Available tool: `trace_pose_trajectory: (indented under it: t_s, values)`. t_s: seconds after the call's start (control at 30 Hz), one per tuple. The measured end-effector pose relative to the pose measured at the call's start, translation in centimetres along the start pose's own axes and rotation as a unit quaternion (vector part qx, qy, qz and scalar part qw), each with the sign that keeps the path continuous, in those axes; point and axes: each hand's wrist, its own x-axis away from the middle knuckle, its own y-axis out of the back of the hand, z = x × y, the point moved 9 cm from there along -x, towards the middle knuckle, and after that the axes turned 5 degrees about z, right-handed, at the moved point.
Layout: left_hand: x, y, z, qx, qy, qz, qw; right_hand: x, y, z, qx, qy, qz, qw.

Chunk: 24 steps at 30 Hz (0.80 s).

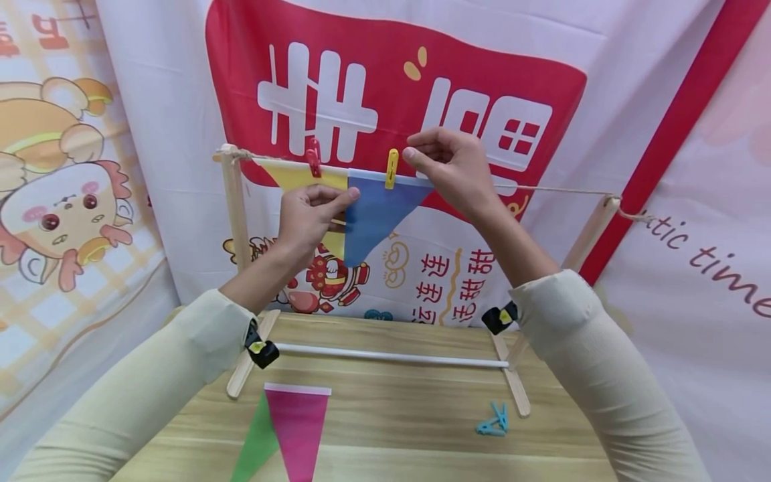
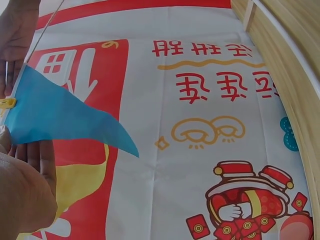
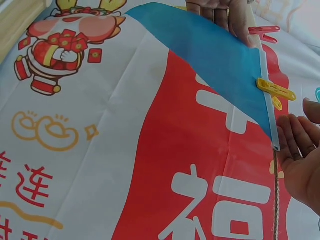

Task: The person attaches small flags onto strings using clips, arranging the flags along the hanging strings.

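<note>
A blue pennant (image 1: 379, 214) with a white top edge hangs on a string (image 1: 548, 188), fastened by a yellow clothespin (image 1: 392, 169). My left hand (image 1: 308, 217) pinches the pennant's upper left edge, thumb in front and fingers behind. My right hand (image 1: 454, 164) is just right of the yellow clothespin, thumb and fingers apart, nothing held. In the right wrist view its fingertips are beside the pennant's white edge (image 3: 268, 100); whether they touch it I cannot tell. A yellow pennant (image 1: 301, 175) hangs to the left under a red clothespin (image 1: 314, 158), partly hidden by my left hand.
Two wooden posts (image 1: 236, 214) carry the string, joined low down by a white rod (image 1: 385, 355). On the wooden table (image 1: 409, 415) lie a pink pennant (image 1: 299, 428) overlapping a green pennant (image 1: 255, 442), and blue clothespins (image 1: 494, 422). A printed cloth (image 1: 385, 80) hangs behind.
</note>
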Motion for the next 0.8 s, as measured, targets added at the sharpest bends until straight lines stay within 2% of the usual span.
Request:
trace_pose_trajectory:
  t_s: [0.3, 0.63, 0.8]
  values:
    - [0.1, 0.3, 0.0, 0.016, -0.019, -0.002, 0.9997, 0.5, 0.3, 0.1, -0.047, 0.026, -0.025, 0.998]
    - [0.2, 0.4, 0.1, 0.042, -0.026, -0.001, 0.9988, 1.2, 0.0, 0.7, -0.068, 0.07, -0.022, 0.995]
    - [0.2, 0.2, 0.3, 0.054, -0.033, 0.007, 0.998, 1.6, -0.3, 0.6, -0.068, 0.077, -0.015, 0.995]
